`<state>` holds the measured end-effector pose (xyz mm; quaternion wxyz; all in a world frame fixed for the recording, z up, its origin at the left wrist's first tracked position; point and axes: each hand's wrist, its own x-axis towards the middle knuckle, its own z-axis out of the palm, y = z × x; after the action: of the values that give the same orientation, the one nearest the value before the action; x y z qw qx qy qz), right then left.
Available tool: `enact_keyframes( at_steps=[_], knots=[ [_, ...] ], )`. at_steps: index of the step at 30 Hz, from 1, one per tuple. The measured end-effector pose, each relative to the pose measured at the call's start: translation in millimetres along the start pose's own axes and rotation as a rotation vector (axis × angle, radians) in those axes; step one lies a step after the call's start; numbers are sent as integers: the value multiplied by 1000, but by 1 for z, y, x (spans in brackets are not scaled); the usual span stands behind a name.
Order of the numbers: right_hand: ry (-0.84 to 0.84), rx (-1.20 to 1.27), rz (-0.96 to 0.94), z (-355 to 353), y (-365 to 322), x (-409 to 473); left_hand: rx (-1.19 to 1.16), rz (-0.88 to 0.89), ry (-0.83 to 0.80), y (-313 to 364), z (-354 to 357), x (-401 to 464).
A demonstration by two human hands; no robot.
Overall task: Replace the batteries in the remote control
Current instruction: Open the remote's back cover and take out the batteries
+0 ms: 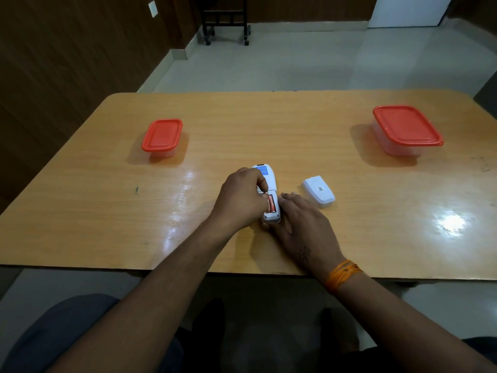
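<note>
White remote control [269,195] face-down at centre of frame on table [107,211], battery bay uncovered. Cover [318,191] off, lying just right of remote. Red batteries [271,204] seated in bay. Left hand [239,200] grip pinched at top end of one battery; lifting out or pressing in, cannot tell. Right hand [301,219], fingers flat, steadies remote's side. Two red-lidded containers [162,137] [406,129] closed at left and right. Judgement: cover step done; swap and re-closing remain.

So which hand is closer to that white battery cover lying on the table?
Right. The right hand rests beside the remote, just left of the battery cover; the left hand is farther, across the remote.
</note>
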<state>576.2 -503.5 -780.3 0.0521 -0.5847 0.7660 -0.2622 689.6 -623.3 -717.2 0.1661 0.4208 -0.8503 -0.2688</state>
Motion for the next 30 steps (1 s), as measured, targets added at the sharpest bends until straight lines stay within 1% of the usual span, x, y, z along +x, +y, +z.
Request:
enact_keyframes(
  at_steps=[3, 5, 10, 12, 14, 17, 21, 23, 25, 27, 30],
  knots=[
    [6, 1, 8, -1, 0, -1, -56, -10, 21, 3, 1, -6],
    [2, 1, 9, -2, -1, -1, -135, -12, 48, 5, 5, -10],
    [-5, -7, 15, -3, -1, 0, -258, -76, 170, 5, 2, -10],
    [0, -3, 17, -5, -2, 0, -256, -84, 201, 2, -4, -9],
    [-11, -6, 26, -9, -4, 3, -204, -79, 171, -4, -9, -8],
    [8, -8, 49, -20, -8, 10, -110, -89, 48, -11, -12, -8],
    [95, 126, 93, -28, -10, 17, -33, -90, -49, -11, -9, -7],
    [62, 173, 68, -29, -9, 22, -21, -89, -65, -11, -8, -6],
    [1, 167, 62, -32, -7, 28, -9, -84, -74, -11, -9, -5],
    [-40, 113, 33, -37, -5, 35, -5, -79, -78, -12, -9, -4],
    [-100, -13, -67, -45, -5, 46, -10, -68, -73, -13, -9, -4]
  ],
)
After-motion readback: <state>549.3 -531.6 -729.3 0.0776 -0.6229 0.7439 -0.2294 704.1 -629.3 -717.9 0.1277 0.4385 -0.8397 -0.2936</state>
